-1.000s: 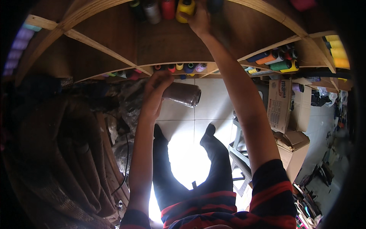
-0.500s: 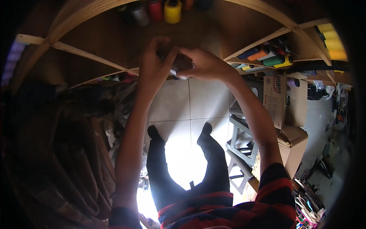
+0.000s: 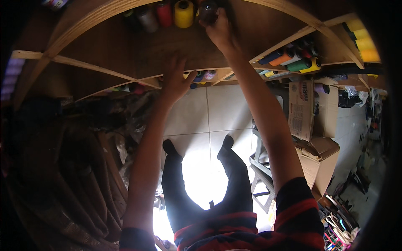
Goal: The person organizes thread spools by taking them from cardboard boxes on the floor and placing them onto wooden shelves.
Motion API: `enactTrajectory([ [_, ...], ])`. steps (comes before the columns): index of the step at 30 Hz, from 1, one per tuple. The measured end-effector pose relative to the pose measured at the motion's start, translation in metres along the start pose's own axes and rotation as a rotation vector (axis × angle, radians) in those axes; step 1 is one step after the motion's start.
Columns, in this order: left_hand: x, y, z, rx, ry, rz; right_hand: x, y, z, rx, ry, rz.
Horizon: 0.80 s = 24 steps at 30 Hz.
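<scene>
- The right hand [image 3: 220,33] curled its thumb and fingers around the dark thread cone [image 3: 208,12], which sat within that grip, up at the shelf compartment.
- The left hand [image 3: 176,81] held nothing, its fingers loosely spread, below and left of the grip; whether it touched the wood, I could not tell.
- Good handling, I judged, called for a firm but light hold, the cone kept upright and the knuckles clear of its neighbours.
- Just left of the grip stood the yellow thread cone [image 3: 184,14], smooth and tapered, then the red thread cone [image 3: 164,14] and the dull grey thread cone [image 3: 147,21].
- Beneath them, the wooden shelf board [image 3: 155,48] looked flat and brown, with a paler, grained front edge.
</scene>
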<state>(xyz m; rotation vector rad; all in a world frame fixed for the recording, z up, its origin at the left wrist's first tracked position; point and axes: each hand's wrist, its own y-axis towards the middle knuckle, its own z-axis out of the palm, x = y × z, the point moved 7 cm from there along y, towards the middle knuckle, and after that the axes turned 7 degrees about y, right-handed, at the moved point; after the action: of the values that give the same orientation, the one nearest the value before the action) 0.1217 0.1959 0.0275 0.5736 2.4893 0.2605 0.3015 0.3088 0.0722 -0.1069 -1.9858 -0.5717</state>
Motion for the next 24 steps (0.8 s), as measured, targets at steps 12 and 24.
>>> enactTrajectory([
  [12,-0.015,0.002,-0.005,0.059,0.063,0.019,-0.031,0.031,0.013,0.017,-0.179,-0.106],
  [24,0.008,-0.01,-0.019,0.13,0.199,0.009,-0.004,-0.009,0.043,0.046,-0.27,-0.035],
])
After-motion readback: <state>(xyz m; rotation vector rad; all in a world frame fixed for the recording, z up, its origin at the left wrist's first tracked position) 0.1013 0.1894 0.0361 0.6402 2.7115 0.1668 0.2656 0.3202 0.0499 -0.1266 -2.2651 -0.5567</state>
